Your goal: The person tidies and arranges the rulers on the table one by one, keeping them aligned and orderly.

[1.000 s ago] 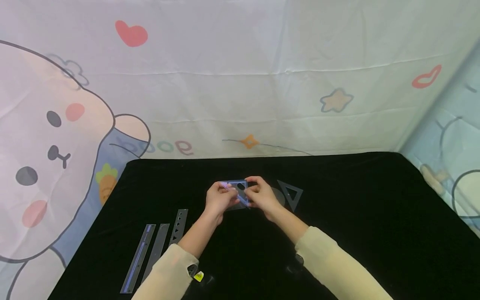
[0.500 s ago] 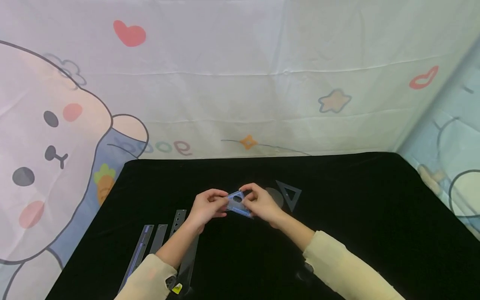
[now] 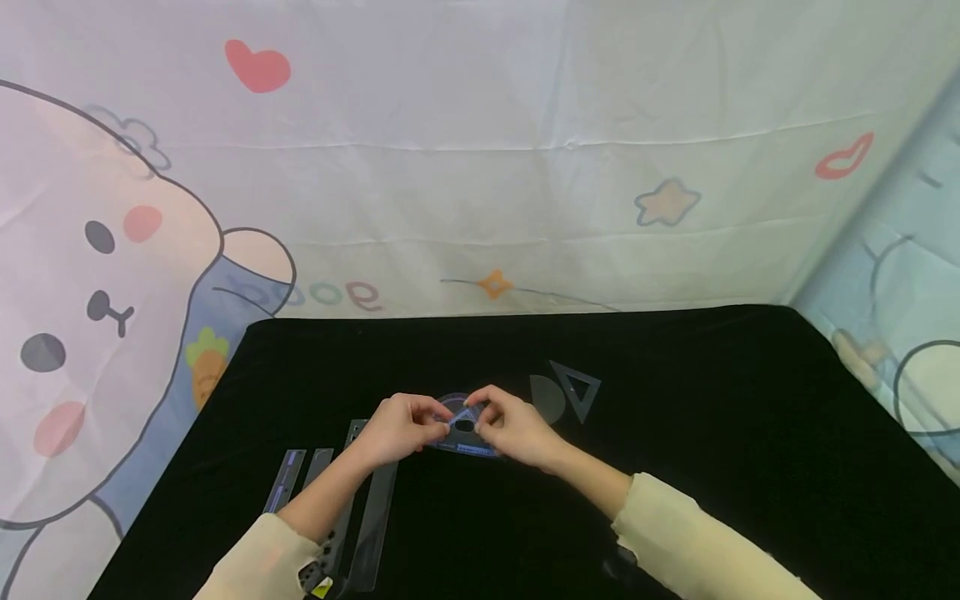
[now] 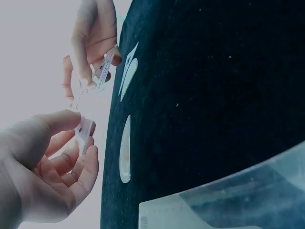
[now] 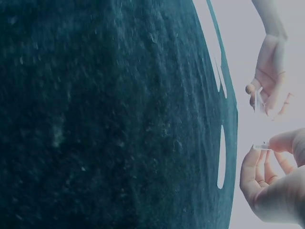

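A small clear drawing template [image 4: 104, 71] with printed markings is pinched between a person's two hands at the middle of a black-clothed table [image 3: 675, 417], raised above the cloth. The left hand [image 3: 397, 429] grips the template's left side, thumb and forefinger narrowed on it; the right hand [image 3: 517, 427] pinches the right side the same way, its fingertips just beside those of the left. A curved, blue-printed edge shows between the hands in the head view — whether it belongs to the held template or to something lying beneath, one cannot tell. The left wrist view shows a clear half-disc [image 4: 125, 152] flat on the cloth, below the hands and apart from them. Just to the right of the right hand lie a rounded clear plate [image 3: 549, 400] and, beside it, a hollow clear triangle [image 3: 577, 390]. At near left, four long clear rulers [image 3: 375, 525] rest side by side, partly covered by the left forearm — the leftmost printed in blue. Cream sleeves [image 3: 690, 529] cover both arms above the wrists. Behind the table's far edge hangs a pale backdrop [image 3: 450, 183] printed with hearts, a star and, at left, a large cartoon animal.
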A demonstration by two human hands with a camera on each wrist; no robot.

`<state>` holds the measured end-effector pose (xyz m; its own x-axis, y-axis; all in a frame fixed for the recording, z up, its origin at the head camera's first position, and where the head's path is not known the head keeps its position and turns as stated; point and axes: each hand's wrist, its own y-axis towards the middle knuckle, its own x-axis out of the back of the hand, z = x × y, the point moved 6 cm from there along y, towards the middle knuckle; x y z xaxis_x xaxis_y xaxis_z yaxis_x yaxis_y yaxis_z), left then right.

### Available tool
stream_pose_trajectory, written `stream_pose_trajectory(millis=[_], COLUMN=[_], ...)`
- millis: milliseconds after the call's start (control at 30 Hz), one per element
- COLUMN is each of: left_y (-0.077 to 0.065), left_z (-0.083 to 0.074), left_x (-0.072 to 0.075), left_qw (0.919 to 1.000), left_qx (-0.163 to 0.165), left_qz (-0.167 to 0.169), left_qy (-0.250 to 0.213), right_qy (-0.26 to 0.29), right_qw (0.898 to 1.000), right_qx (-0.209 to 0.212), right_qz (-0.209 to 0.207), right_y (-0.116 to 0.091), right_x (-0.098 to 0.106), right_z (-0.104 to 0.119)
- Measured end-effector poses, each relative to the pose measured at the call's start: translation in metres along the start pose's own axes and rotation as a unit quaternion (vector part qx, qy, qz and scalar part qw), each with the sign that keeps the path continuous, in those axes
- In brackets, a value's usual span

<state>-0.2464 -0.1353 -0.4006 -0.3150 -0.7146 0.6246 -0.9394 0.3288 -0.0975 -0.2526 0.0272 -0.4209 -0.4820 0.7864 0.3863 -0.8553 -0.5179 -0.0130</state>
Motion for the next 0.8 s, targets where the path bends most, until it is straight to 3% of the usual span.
stream_pose_trajectory(millis=[433, 800], left_y=[-0.013, -0.031], left_z=[0.000, -0.009], left_x=[-0.006, -0.013], left_qw=[0.9976, 0.9941], left_qx=[-0.044, -0.075], left_qz=[0.047, 0.066], left_qy=[0.025, 0.042], right_qy=[-0.028, -0.089], right_qw=[0.999, 0.994], right_qx=[-0.001, 0.049], right_qz=[0.026, 0.041], right_y=[-0.012, -0.023], right_x=[-0.013, -0.022], right_z=[0.003, 0.005])
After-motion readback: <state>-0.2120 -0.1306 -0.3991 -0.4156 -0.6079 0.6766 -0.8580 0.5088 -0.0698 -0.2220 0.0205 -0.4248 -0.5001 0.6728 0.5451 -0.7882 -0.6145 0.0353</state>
